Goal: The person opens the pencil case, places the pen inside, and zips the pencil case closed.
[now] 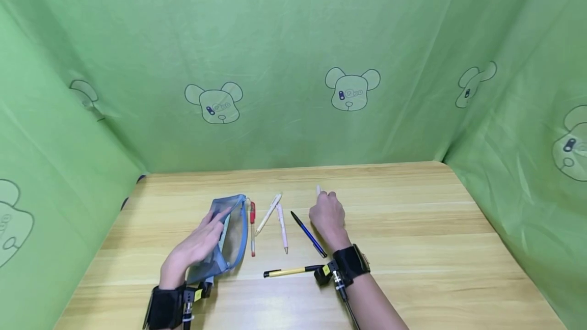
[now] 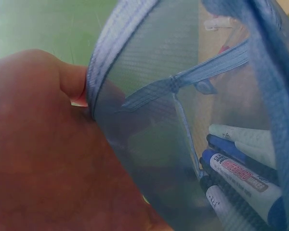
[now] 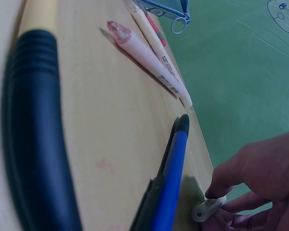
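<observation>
A blue mesh zip pencil case lies left of centre with its mouth open. My left hand holds the case by its side, fingers along the upper panel. Through the mesh in the left wrist view, a whiteboard marker and several other pens show inside. Further right, my right hand pinches a white pen between thumb and fingers; most of that pen is hidden by the hand. Just left of that hand lies a blue pen with a black tip.
Between the hands lie a red-capped pen, a cream pen and a pale pink pen. A yellow and black pen lies crosswise nearer me. Green cloth stands behind and beside the wooden table.
</observation>
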`<state>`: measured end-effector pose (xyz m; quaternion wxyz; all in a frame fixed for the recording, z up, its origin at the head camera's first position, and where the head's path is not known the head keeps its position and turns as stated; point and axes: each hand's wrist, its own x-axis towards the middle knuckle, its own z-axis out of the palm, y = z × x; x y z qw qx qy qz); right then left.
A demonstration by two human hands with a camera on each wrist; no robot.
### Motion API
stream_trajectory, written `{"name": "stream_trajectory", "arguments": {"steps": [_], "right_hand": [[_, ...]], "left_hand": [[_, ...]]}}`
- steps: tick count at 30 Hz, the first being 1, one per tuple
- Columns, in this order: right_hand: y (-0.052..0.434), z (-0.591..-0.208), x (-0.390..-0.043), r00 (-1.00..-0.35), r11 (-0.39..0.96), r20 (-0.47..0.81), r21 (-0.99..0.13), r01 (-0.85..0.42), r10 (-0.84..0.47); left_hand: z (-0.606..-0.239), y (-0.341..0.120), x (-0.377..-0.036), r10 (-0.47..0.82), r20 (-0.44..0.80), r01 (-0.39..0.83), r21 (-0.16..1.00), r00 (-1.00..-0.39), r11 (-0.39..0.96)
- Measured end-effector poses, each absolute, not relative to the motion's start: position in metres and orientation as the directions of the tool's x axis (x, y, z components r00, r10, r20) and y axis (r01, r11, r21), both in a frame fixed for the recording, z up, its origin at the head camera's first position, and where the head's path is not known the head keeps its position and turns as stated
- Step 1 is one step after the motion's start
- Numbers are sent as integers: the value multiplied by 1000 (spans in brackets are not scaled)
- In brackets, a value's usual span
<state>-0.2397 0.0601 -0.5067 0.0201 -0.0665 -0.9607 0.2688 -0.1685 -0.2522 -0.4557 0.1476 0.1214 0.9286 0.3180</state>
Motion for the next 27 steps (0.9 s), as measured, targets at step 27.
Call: {"name": "stream_trajectory", "arguments": {"steps": [27], "right_hand": [[62, -495, -222, -992, 680, 65, -733, 25, 107]], "left_hand": [[-456, -251, -169, 323, -188, 139, 630, -927, 764]]}}
